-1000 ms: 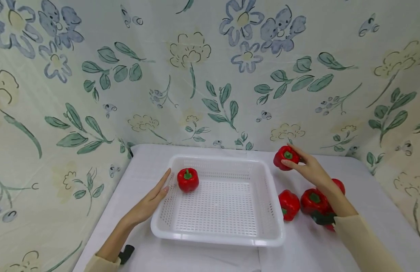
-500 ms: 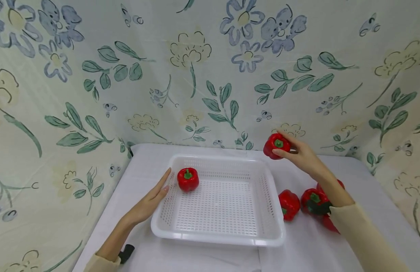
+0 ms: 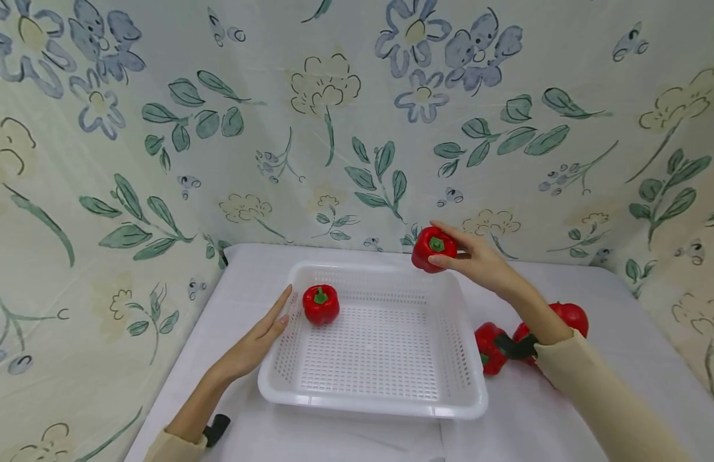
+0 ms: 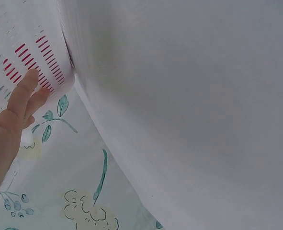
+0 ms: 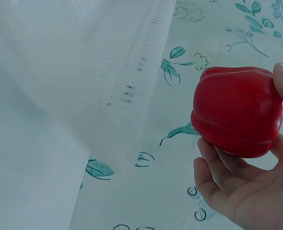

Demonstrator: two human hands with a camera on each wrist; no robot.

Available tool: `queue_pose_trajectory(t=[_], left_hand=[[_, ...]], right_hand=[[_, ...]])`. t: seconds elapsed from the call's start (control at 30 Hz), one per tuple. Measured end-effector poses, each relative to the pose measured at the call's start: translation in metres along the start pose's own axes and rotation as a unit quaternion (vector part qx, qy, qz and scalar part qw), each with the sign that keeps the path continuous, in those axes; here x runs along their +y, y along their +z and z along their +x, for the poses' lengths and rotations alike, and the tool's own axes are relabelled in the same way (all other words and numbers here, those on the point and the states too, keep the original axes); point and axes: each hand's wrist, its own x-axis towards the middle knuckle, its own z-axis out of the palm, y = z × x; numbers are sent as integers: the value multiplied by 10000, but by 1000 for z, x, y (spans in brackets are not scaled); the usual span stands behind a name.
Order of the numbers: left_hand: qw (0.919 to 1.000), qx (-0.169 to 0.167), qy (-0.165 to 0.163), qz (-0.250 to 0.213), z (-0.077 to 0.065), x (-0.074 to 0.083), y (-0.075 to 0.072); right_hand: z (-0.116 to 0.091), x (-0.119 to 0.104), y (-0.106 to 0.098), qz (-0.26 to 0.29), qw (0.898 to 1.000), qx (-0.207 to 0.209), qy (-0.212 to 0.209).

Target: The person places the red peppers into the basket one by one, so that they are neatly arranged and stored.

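In the head view my right hand (image 3: 478, 260) holds a red bell pepper (image 3: 429, 251) by its sides, above the back right part of a white plastic basket (image 3: 371, 410). The right wrist view shows the same bell pepper (image 5: 239, 110) between thumb and fingers. A second red bell pepper (image 3: 320, 305) sits upright inside the basket, at its back left. With fingers extended, my left hand (image 3: 253, 346) rests against the basket's left wall. In the left wrist view its fingertips (image 4: 32, 75) touch the slotted wall.
Several more red bell peppers (image 3: 491, 343) lie on the white table (image 3: 628, 359) right of the basket, partly hidden behind my right forearm. A flower-printed cloth (image 3: 357, 128) hangs behind the table. Dark straps (image 3: 218, 428) circle both wrists.
My right hand has carried the bell pepper up and to the left, from beyond the basket's right side to above its back right. The left hand and the basket hold their places.
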Motion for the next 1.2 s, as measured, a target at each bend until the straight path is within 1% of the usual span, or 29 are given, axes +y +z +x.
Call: queue_pose_trajectory(t=[0.17, 0.3, 0.57, 0.77, 0.83, 1.0, 1.2], left_hand=[[10000, -13, -5, -29, -1, 1, 0], [10000, -39, 14, -64, 0, 0, 0], [10000, -20, -37, 4, -1, 1, -1], [10000, 4, -16, 69, -1, 0, -2], [10000, 25, 0, 90, -1, -1, -3], [9999, 16, 11, 118, 0, -2, -2], [10000, -10, -22, 50, 0, -2, -1]], right_hand=[[7, -8, 16, 38, 9998, -186, -91], [13, -11, 29, 54, 9993, -347, -108], [17, -18, 60, 131, 9952, -929, -271], [23, -24, 84, 130, 9910, -1253, -447], [26, -23, 91, 153, 9893, -1360, -507], [31, -19, 108, 221, 9862, -1575, -451], [33, -13, 125, 125, 9854, -1637, -439]])
